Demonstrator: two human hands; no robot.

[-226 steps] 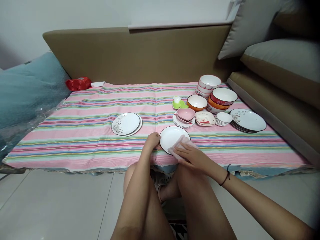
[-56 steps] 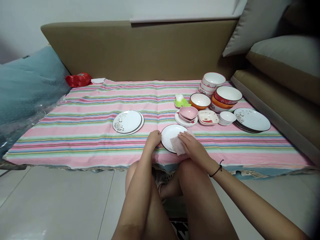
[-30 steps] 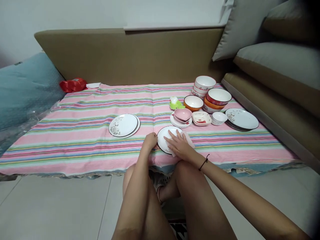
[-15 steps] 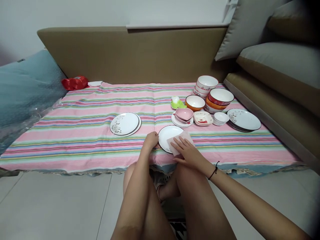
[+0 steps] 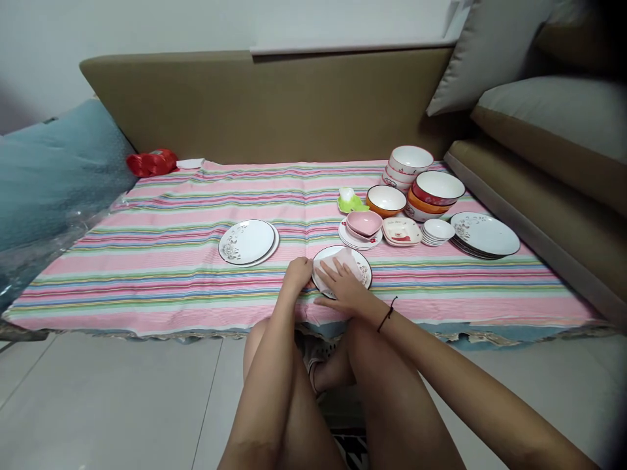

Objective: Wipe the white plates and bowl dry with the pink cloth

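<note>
Head | plate [image 5: 365,267]: white, dark-rimmed, floral | left hand [image 5: 298,274] grips it | right hand [image 5: 345,288] spread on cloth [image 5: 349,256]

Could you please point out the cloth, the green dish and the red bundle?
Cloth [image 5: 349,258]: head view, on its uncovered upper part.
Green dish [image 5: 353,205]: head view, on its green middle.
Red bundle [image 5: 153,163]: head view, on its middle.

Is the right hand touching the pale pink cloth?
Touching: the head view shows the right hand laid flat, fingers spread, on the pale pink cloth over the plate.
</note>
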